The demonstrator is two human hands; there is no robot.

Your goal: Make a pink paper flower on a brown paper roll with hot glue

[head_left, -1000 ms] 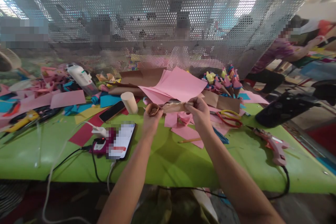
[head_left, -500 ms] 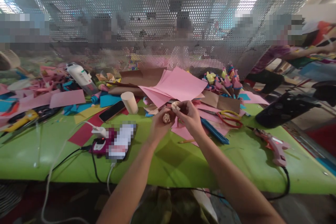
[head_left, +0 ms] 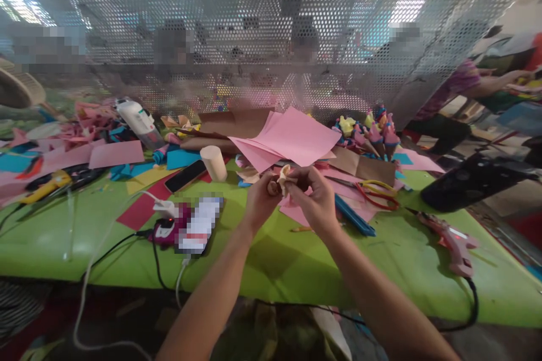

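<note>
My left hand (head_left: pixel 260 203) is closed around a small brown crumpled paper piece (head_left: pixel 273 186), mostly covered by the fingers. Right beside it, my right hand (head_left: pixel 315 196) pinches a cream-coloured crumpled paper scrap (head_left: pixel 284 179). The two hands are close together above the table's middle, and the scrap is up against the brown piece; whether they touch I cannot tell. Just beyond the hands lies a fanned stack of pink paper sheets (head_left: pixel 292 135). A blue folded strip or tool (head_left: pixel 354 215) rests by my right wrist.
Red-and-yellow-handled scissors (head_left: pixel 379 194) and a pink glue gun (head_left: pixel 449 242) with a cord lie at right, near a black cylinder (head_left: pixel 457 183). Left are a pale cylinder (head_left: pixel 214 163), two phones and a purple power strip (head_left: pixel 169 231). Small paper cones (head_left: pixel 376 135) stand behind. Another person sits far right.
The right hand has brought the cream paper scrap lower and in front of the brown piece, and turned it upright. The left hand has rotated slightly. The whole view has shifted a little.
</note>
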